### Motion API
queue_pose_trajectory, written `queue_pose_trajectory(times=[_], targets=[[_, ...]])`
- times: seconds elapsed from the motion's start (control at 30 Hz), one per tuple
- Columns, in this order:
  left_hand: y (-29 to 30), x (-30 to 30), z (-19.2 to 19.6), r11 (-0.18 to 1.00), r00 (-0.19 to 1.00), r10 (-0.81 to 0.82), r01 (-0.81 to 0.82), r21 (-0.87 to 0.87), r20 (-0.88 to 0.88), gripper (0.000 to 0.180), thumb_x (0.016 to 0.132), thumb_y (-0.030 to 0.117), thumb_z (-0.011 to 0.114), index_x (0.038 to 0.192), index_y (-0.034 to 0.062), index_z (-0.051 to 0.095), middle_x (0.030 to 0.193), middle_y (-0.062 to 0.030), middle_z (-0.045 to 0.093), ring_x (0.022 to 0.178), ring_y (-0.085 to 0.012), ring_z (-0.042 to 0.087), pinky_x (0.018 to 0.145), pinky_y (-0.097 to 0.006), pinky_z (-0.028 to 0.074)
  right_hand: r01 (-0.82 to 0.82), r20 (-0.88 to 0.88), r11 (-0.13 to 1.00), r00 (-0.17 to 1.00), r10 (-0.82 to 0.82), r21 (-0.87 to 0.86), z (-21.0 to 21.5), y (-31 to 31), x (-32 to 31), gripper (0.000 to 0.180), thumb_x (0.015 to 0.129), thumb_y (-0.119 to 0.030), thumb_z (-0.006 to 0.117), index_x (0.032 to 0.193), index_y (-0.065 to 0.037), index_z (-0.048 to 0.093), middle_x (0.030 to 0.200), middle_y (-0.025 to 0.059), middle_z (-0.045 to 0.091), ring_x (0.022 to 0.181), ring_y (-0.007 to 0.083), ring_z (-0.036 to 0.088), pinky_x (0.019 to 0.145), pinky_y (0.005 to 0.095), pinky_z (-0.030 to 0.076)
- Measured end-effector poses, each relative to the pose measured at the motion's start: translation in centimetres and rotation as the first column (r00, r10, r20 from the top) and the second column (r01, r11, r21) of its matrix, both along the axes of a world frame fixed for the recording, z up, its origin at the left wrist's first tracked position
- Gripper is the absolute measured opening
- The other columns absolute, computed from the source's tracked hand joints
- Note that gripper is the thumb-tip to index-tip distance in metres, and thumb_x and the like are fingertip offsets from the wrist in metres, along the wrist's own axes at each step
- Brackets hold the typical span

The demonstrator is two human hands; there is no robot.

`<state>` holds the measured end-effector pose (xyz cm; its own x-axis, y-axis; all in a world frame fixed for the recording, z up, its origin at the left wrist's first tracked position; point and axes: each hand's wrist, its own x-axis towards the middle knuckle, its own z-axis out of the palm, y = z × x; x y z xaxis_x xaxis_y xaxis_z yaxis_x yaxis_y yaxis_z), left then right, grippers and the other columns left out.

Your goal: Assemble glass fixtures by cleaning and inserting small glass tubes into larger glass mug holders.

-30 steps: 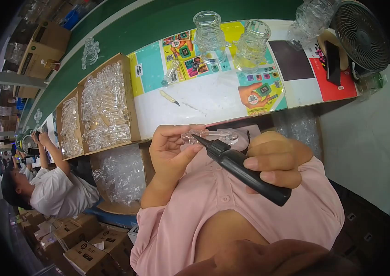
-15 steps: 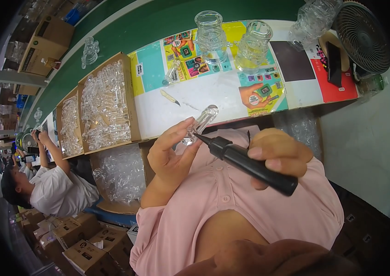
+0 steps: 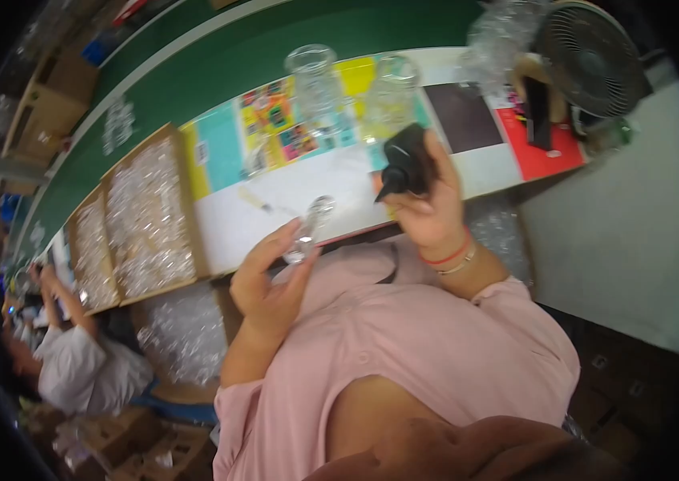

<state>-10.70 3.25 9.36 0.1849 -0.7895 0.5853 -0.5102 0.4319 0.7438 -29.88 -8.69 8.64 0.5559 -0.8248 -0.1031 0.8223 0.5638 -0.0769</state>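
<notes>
My left hand (image 3: pixel 269 276) holds a small clear glass piece (image 3: pixel 307 228) between thumb and fingertips, tilted up toward the table edge. My right hand (image 3: pixel 429 207) grips a black handheld tool (image 3: pixel 404 162), raised over the table to the right of the glass piece, its pointed tip aimed down-left. A red band and a thin bracelet sit on that wrist. The tool and the glass piece are apart.
The white table (image 3: pixel 291 200) carries colourful printed sheets, two clear glass jars (image 3: pixel 314 80), a thin stick (image 3: pixel 258 202) and a fan (image 3: pixel 592 56). Cardboard boxes of clear glass pieces (image 3: pixel 143 216) stand at left. Another person (image 3: pixel 75 353) works at lower left.
My right hand has lifted the black tool up and away to the right, off the glass piece. My left hand keeps the glass piece and has lowered slightly.
</notes>
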Motion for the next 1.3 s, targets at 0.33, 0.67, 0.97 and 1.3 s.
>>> queue_pose_trajectory(times=[0.33, 0.67, 0.97, 1.3], targets=[[-2.4, -0.5, -2.6, 0.934, 0.89, -0.062, 0.212, 0.289, -0.452, 0.033, 0.071, -0.009, 0.063, 0.1, -0.0009, 0.051, 0.11, -0.0152, 0.055, 0.1, -0.0201, 0.055, 0.088, -0.029, 0.043, 0.134, 0.392, 0.936, 0.882, -0.262, 0.324, -6.5, -7.8, -7.4, 0.037, 0.081, -0.029, 0.06, 0.089, 0.006, 0.05, 0.081, 0.0135, 0.057, 0.049, 0.0104, 0.044, 0.035, 0.0166, 0.037], [-4.6, -2.0, -3.1, 0.886, 0.789, 0.016, 0.274, 0.375, -0.614, 0.045, 0.074, -0.009, 0.058, 0.117, -0.001, 0.045, 0.108, -0.0077, 0.048, 0.099, -0.0145, 0.05, 0.086, -0.027, 0.042, 0.24, 0.553, 0.909, 0.731, -0.4, 0.341, -10.1, -12.0, -10.5, 0.014, 0.077, -0.001, 0.049, 0.089, 0.007, 0.049, 0.076, 0.0124, 0.056, 0.048, 0.0111, 0.052, 0.04, 0.0197, 0.044], [-4.7, -0.7, -4.0, 0.907, 0.826, 0.027, 0.218, 0.361, -0.564, 0.045, 0.075, -0.001, 0.064, 0.116, 0.002, 0.046, 0.104, -0.0068, 0.054, 0.094, -0.0123, 0.053, 0.084, -0.027, 0.044, 0.25, 0.438, 0.914, 0.816, -0.377, 0.32, -11.0, -11.8, -12.7, 0.044, 0.078, -0.005, 0.05, 0.117, 0.009, 0.039, 0.077, 0.0059, 0.051, 0.047, 0.0103, 0.047, 0.037, 0.0198, 0.038], [-3.7, 1.5, -4.2, 0.898, 0.82, -0.009, 0.258, 0.356, -0.573, 0.039, 0.079, 0.002, 0.062, 0.115, 0.0013, 0.047, 0.106, -0.0078, 0.056, 0.096, -0.0132, 0.054, 0.085, -0.028, 0.044, 0.296, 0.3, 0.919, 0.93, -0.215, -0.26, -6.8, -6.9, -9.3, 0.062, 0.087, -0.041, 0.049, 0.12, 0.01, 0.038, 0.081, 0.0096, 0.043, 0.052, 0.0112, 0.039, 0.04, 0.0196, 0.034]])
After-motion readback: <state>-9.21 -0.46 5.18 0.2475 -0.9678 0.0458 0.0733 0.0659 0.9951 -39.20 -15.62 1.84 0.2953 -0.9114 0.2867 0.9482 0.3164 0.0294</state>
